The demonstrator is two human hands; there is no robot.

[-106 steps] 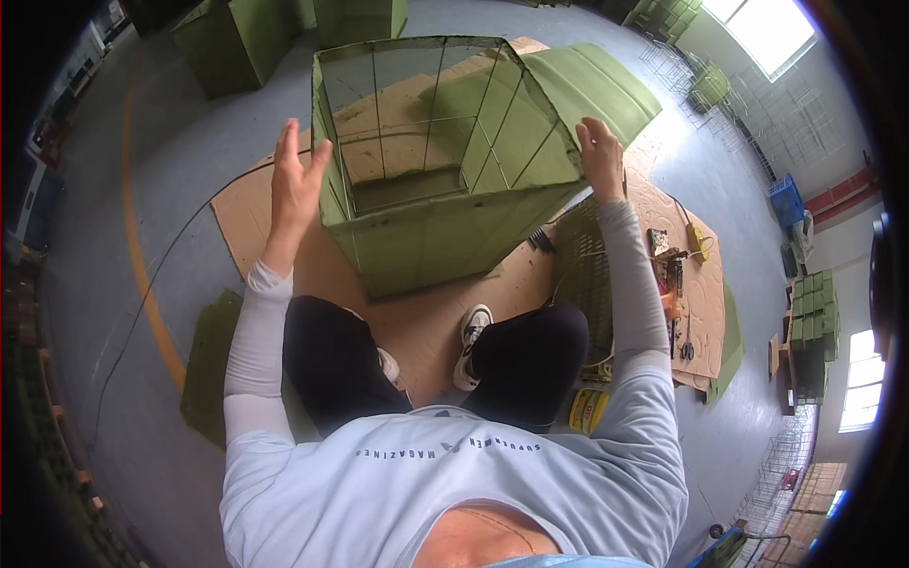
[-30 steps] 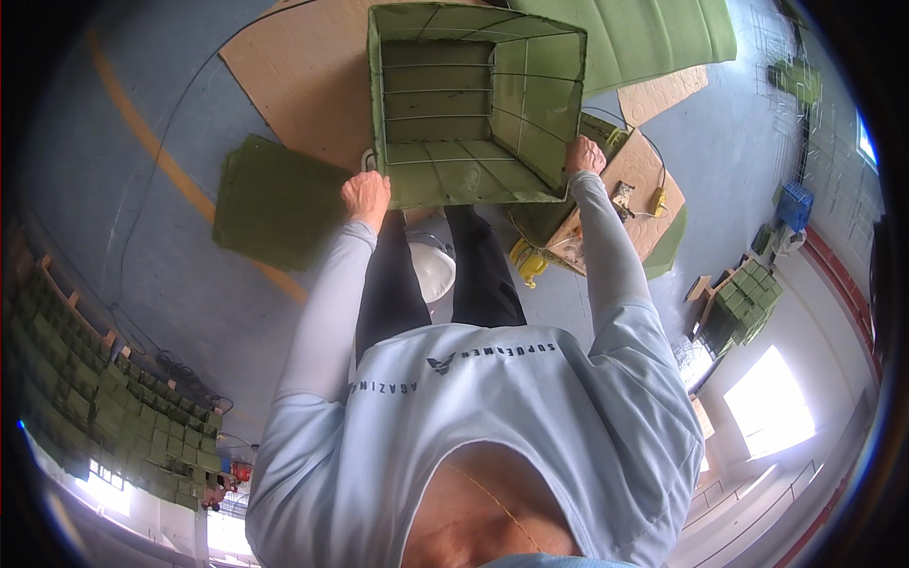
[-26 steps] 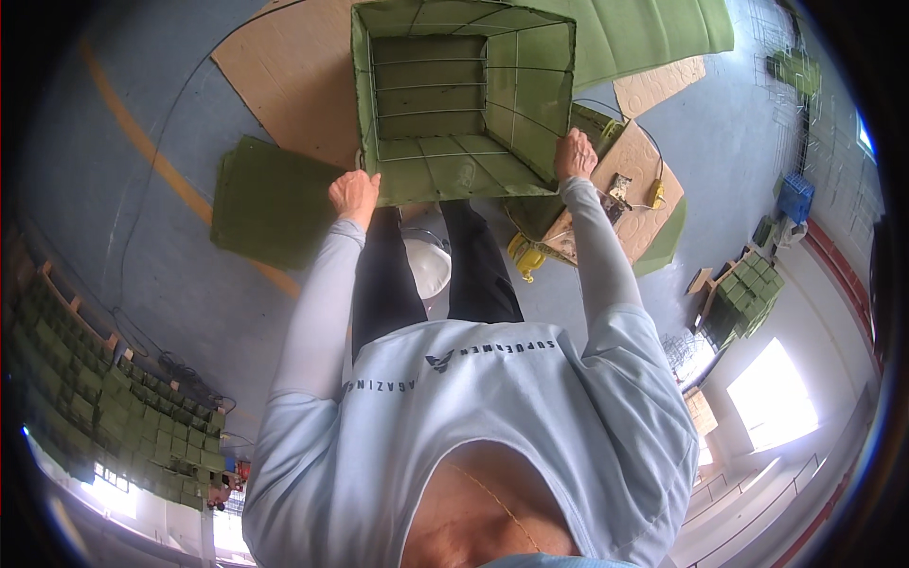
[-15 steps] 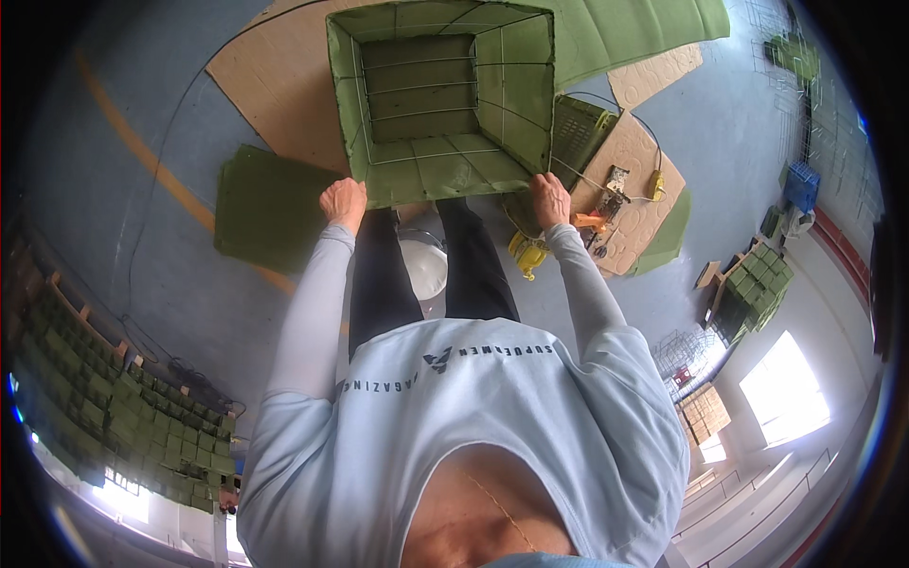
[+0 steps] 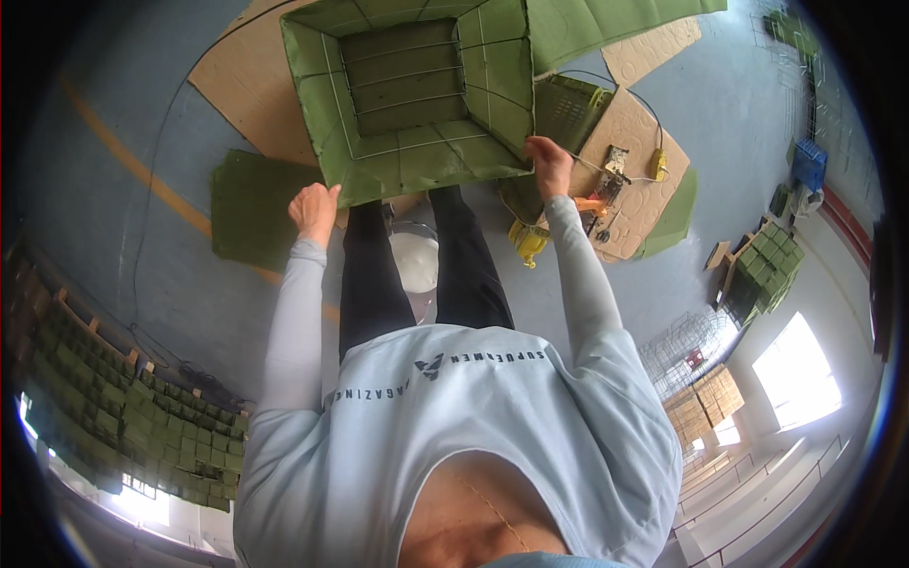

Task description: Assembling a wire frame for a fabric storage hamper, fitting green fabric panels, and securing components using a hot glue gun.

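A green fabric box with a wire frame (image 5: 417,166) is held up in front of my legs, its wide mouth facing me. Thin metal wires run along its inner walls and across its floor. My left hand (image 5: 314,210) pinches the near left corner of the rim. At the near right corner, my right hand (image 5: 551,168) has its fingers closed on the rim edge. The box sits slightly tilted, its right corner farther from me than its left. Both hands' fingertips are partly hidden by the fabric.
Cardboard (image 5: 246,85) and a green sheet (image 5: 251,204) lie on the floor to the left. On the right, a cardboard-topped surface (image 5: 630,222) carries tools and a cable, beside a green crate (image 5: 573,109). A white round stool (image 5: 414,260) is between my legs.
The box has shifted left and turned a little, its right side swinging away from me. My left hand moved left and slightly nearer; my right hand moved slightly farther away.
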